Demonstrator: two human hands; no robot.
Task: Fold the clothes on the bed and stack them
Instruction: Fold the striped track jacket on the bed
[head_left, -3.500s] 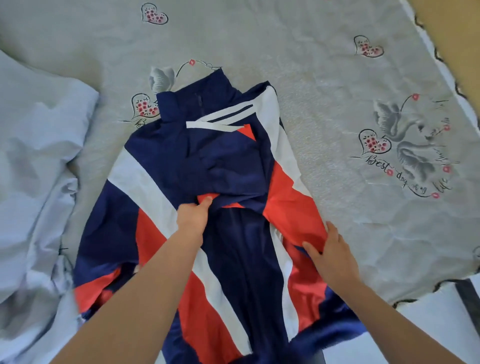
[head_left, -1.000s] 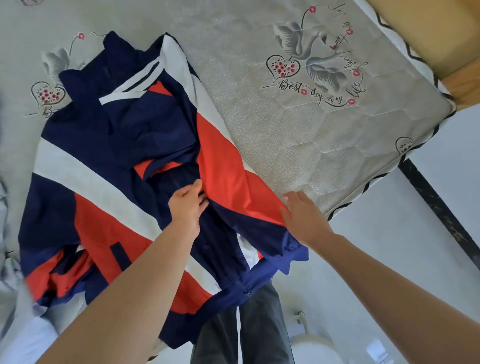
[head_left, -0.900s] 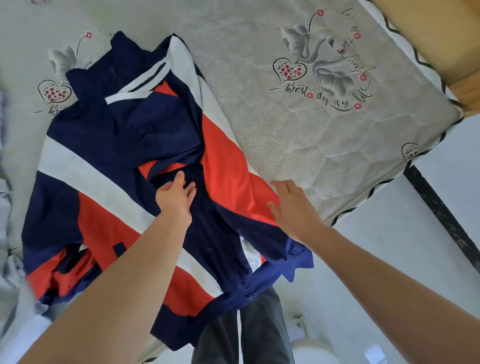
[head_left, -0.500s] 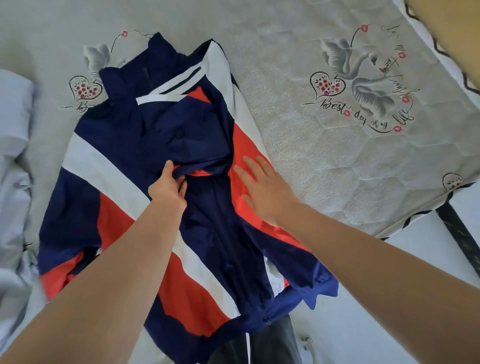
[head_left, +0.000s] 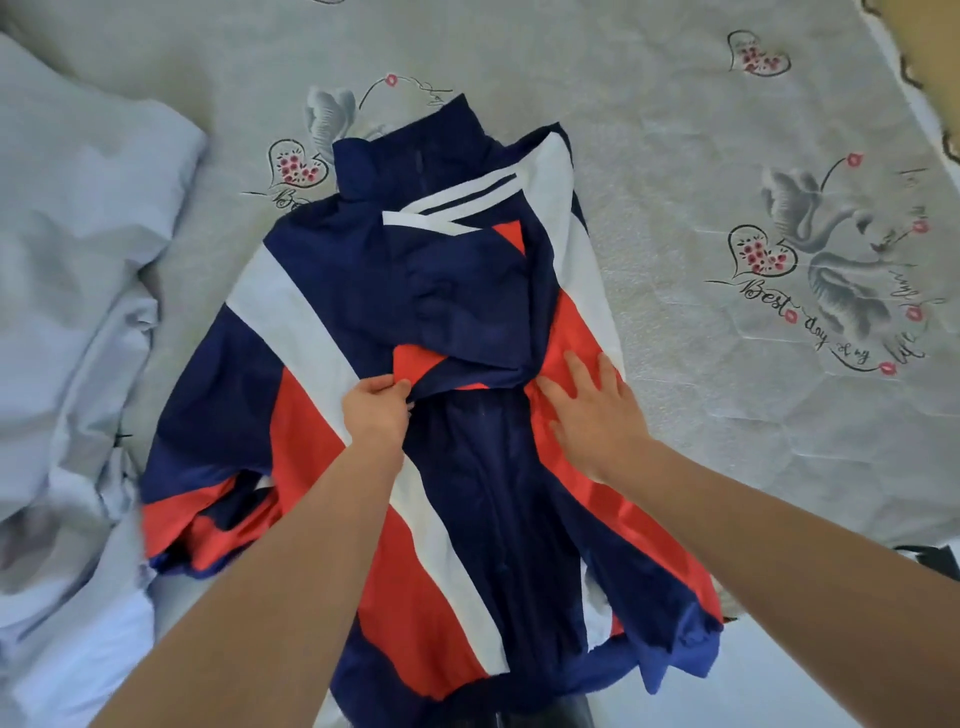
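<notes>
Folding barely begun: left hand (head_left: 376, 413) fingers pinch jacket (head_left: 467, 322) sleeve fold, right hand (head_left: 597, 410) flat beside it; nothing stacked.

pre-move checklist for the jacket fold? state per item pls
1. Left hand pinches the edge of the folded-in sleeve: ok.
2. Right hand lies flat on the jacket, fingers straight: ok.
3. Right side of the jacket already folded inward: ok.
4. Left sleeve folded in: not ok, it is bunched at the jacket's left edge.
5. Hem on the bed: not ok, it hangs over the near edge.
6. Stack to put it on: cannot tell, only a crumpled pale sheet lies at left.
</notes>
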